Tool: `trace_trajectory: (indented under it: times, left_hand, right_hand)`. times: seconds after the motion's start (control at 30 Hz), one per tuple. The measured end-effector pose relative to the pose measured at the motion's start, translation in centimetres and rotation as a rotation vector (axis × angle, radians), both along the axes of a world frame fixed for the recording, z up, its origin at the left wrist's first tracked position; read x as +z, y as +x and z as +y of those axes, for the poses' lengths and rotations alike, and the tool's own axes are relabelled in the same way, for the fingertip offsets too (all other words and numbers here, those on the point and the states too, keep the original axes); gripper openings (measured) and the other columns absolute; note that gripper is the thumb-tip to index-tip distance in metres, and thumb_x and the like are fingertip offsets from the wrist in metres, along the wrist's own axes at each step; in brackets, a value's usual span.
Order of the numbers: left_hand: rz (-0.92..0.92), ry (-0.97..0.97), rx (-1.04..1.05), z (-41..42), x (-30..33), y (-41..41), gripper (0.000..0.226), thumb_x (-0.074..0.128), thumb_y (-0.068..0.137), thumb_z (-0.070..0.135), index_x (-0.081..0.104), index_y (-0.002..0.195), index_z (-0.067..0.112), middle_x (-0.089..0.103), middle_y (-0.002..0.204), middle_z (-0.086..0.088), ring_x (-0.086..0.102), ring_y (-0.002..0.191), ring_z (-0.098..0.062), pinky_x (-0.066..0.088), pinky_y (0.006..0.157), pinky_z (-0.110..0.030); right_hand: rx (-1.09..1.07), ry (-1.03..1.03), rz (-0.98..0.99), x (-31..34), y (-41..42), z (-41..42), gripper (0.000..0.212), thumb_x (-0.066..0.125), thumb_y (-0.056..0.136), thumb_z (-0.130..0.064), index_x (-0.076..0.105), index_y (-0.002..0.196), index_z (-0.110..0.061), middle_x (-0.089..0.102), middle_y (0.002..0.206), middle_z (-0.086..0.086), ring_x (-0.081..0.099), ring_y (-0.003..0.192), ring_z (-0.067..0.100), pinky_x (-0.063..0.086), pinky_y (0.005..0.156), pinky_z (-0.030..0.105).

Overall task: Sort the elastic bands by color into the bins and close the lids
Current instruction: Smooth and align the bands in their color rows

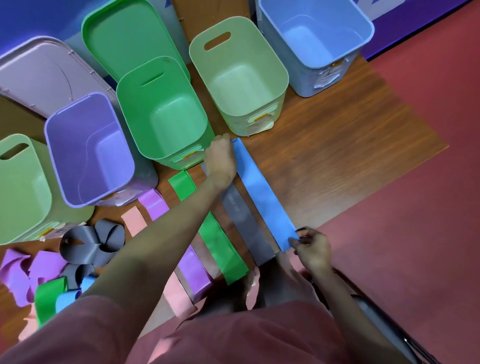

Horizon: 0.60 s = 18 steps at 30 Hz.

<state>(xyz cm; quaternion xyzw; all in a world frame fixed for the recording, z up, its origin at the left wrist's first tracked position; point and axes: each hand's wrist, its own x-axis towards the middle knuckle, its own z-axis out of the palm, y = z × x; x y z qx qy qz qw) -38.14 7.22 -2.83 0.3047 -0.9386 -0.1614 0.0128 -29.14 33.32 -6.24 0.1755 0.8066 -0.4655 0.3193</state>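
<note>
Head: blue band [263, 194] btwn hands, seemingly pinched.

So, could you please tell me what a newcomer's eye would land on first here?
The long blue band, stretched flat between the left hand and right hand on the wooden board. Behind it stands a row of open bins, the bright green bin nearest the left hand.

Left arm reaches far forward, left hand [221, 162] fingers curled down; right hand [312, 247] pinches close in.
</note>
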Motion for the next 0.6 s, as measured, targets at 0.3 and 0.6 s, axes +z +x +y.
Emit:
trace_trajectory:
  times: [0.3,0.6]
  left_hand:
    - [-0.071,-0.033,-0.005,0.4,-1.4,-1.7,0.020,0.039,0.088,-0.007,0.058,0.092,-0.001,0.059,0.097,-0.021,0.058,0.088,-0.040,0.038,0.064,-0.040]
    - [-0.161,-0.079,0.022,0.6,-1.7,-2.7,0.023,0.036,0.087,-0.009,0.057,0.094,-0.001,0.059,0.100,-0.021,0.059,0.089,-0.039,0.037,0.062,-0.039]
  right_hand:
    - [-0.062,0.034,-0.003,-0.5,0.2,-0.2,0.007,0.071,0.070,-0.008,0.064,0.068,-0.009,0.066,0.062,0.006,0.063,0.060,0.023,0.051,0.066,0.032]
    - [-0.096,0.066,-0.049,-0.3,0.1,-0.3,0.011,0.071,0.071,-0.017,0.065,0.066,-0.008,0.069,0.064,0.007,0.068,0.067,0.026,0.055,0.066,0.036]
